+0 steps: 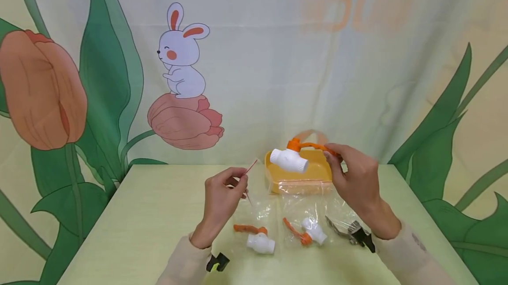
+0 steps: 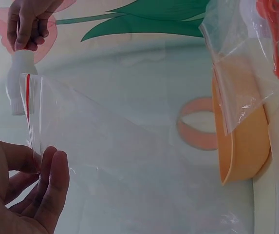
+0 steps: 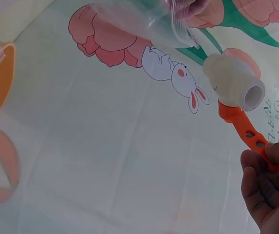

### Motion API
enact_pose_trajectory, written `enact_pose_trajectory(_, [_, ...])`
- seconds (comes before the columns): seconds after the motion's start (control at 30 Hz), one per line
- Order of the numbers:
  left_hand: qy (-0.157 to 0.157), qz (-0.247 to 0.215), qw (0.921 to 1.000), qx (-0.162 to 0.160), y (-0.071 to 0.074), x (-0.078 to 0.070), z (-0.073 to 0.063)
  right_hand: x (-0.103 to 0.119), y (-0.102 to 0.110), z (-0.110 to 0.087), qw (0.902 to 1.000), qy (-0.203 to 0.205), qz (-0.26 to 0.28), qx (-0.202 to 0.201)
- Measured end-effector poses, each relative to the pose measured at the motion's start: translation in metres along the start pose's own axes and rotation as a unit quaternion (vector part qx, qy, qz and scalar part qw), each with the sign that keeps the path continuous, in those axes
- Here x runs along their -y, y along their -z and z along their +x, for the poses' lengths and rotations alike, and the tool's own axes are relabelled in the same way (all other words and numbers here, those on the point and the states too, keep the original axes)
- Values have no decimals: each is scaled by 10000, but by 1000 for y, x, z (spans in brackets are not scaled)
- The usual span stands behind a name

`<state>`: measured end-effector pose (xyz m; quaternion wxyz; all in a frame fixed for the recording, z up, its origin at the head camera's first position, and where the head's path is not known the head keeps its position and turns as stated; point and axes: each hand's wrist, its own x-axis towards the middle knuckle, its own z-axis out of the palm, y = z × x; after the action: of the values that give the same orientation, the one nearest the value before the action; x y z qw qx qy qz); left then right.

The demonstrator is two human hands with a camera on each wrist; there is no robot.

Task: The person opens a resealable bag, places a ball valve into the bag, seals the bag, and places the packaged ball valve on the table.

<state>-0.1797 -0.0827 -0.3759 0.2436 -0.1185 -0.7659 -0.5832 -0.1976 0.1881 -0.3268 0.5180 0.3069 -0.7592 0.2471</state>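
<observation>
My right hand (image 1: 355, 179) pinches the end of the orange lever of a white plastic ball valve (image 1: 289, 160), holding it in the air above the table. In the right wrist view the valve (image 3: 234, 83) shows its round open end, and the lever (image 3: 249, 134) runs down to the fingers. My left hand (image 1: 225, 201) pinches a clear zip bag (image 2: 95, 146) by its red-striped top edge; nothing shows inside the bag. The valve and the bag are apart in the head view.
A yellow basket (image 1: 270, 174) stands at the table's back. In front lie clear bags holding a white valve with orange lever (image 1: 260, 243), a second such valve (image 1: 315, 230) and a metal-looking item (image 1: 337, 227), partly hidden by the right wrist's black mount. A printed curtain (image 1: 254, 55) hangs behind.
</observation>
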Motion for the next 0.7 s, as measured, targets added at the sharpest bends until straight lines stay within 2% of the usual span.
enact_pose_trajectory(0.3, [-51, -52, 10000, -48, -6, -8, 0, 22, 2, -1, 9983, 542, 203, -104])
enact_pose_trajectory(0.47, [-15, -61, 10000, -16, -9, -10, -1, 30, -3, -5, 9974, 652, 302, -1])
enact_pose_trajectory(0.7, [-34, -54, 10000, -9, -9, -14, -3, 32, -12, -10, 9957, 826, 412, -97])
